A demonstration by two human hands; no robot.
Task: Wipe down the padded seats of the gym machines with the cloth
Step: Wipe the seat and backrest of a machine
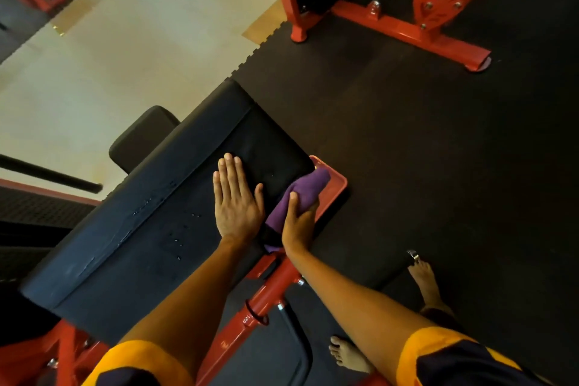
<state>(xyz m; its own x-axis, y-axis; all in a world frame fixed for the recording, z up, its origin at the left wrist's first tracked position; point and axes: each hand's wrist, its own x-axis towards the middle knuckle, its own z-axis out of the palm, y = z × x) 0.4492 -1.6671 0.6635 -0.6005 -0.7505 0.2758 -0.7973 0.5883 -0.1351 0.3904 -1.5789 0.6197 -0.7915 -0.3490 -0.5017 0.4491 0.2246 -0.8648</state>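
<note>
Right grip [299, 222] clutches purple cloth [307, 186] over red frame [336, 182] beside padded seat [156, 229], left grip [236, 204] flat on its possibly wet top.

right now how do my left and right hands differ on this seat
The left hand lies flat, fingers straight, on top of the black padded seat; the right hand grips the purple cloth. The left hand holds nothing and sits further onto the pad; the right hand is at the pad's edge, beside the red frame. Both are close together at the same end of the seat.
</note>
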